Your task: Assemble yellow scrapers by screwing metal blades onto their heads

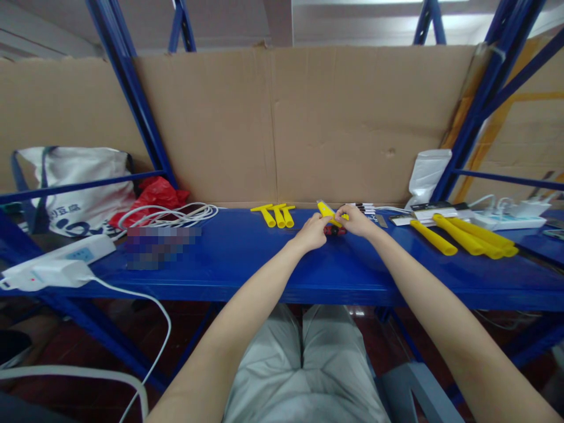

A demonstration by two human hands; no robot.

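Both my hands meet over the middle of the blue shelf (247, 258). My left hand (314, 231) and my right hand (355, 221) are closed on the two ends of a small yellow tool piece (328, 211). A small dark red part (333, 231) lies on the shelf just beneath them. Left of my hands lie three yellow T-shaped handles (277, 214). To the right lie several long yellow sleeves (462, 237) and a few black-tipped pieces (365, 207).
A brown cardboard sheet (308, 123) backs the shelf between blue uprights (132, 94). White cables (176, 214), a red bag (152, 197) and a white tote (83, 188) sit at the left. White power strips lie at the far left (57, 261) and far right (511, 220).
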